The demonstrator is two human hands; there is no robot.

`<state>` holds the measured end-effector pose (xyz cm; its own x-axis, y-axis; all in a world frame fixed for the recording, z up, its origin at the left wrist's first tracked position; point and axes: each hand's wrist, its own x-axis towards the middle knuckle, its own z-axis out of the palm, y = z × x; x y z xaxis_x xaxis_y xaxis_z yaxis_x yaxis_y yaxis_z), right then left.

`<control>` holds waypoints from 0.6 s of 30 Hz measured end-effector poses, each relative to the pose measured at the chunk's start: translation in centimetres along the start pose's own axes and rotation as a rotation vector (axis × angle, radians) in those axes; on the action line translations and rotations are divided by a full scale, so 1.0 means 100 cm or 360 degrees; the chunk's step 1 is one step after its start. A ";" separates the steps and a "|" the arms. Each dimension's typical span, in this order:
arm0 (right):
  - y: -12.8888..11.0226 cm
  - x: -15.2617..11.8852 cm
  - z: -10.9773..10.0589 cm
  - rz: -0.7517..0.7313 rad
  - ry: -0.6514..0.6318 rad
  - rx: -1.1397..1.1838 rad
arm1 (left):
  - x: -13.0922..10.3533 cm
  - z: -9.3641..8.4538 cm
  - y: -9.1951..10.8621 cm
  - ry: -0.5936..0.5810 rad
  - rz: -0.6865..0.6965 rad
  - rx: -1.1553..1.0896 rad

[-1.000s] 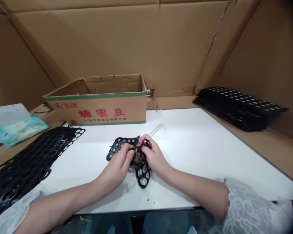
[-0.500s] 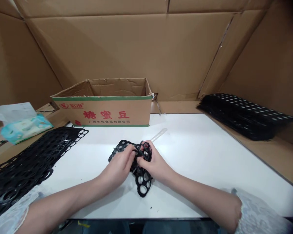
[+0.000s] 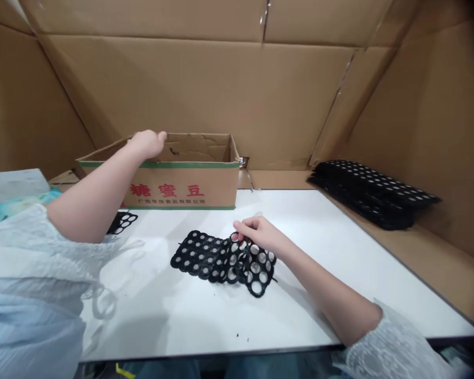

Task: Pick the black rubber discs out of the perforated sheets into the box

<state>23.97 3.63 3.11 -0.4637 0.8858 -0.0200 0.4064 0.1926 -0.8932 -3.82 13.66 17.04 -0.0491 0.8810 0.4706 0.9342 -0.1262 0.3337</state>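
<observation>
A black sheet full of round holes [image 3: 201, 258] lies on the white table, its left part flat and its right part bunched up. My right hand [image 3: 258, 231] pinches the upper edge of the bunched part between thumb and fingers. My left hand [image 3: 148, 143] is over the open cardboard box [image 3: 181, 181], its thumb apart and most of its fingers out of sight behind the hand. A small dark scrap [image 3: 174, 151] shows inside the box, to the right of that hand and apart from it.
Stacked black perforated sheets [image 3: 371, 195] lie at the right on cardboard. Another black perforated piece [image 3: 124, 221] peeks out behind my left arm. At far left is a tissue pack [image 3: 19, 202]. Cardboard walls enclose the table [image 3: 300, 295]. Tiny dark crumbs lie near its front edge.
My left hand has left the black sheet and moved up and left over the box. The sheet, bunched in both hands before, is spread wider. A dark scrap has appeared in the box.
</observation>
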 end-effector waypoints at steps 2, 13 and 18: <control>0.000 -0.001 -0.006 0.0097 -0.0049 -0.0015 | 0.006 0.009 0.000 0.0058 -0.0019 0.0128; -0.012 -0.009 -0.027 0.0075 -0.0541 -0.0794 | -0.168 0.078 0.040 -0.0461 0.0866 0.0336; -0.011 0.014 -0.012 0.0129 -0.0348 -0.0909 | -0.206 0.096 0.025 -0.0602 0.0738 0.0265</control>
<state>23.81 5.18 4.61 -0.5399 0.8116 -0.2233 0.7765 0.3777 -0.5044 2.93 -0.43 0.36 0.4754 0.8559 0.2037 0.8723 -0.4887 0.0176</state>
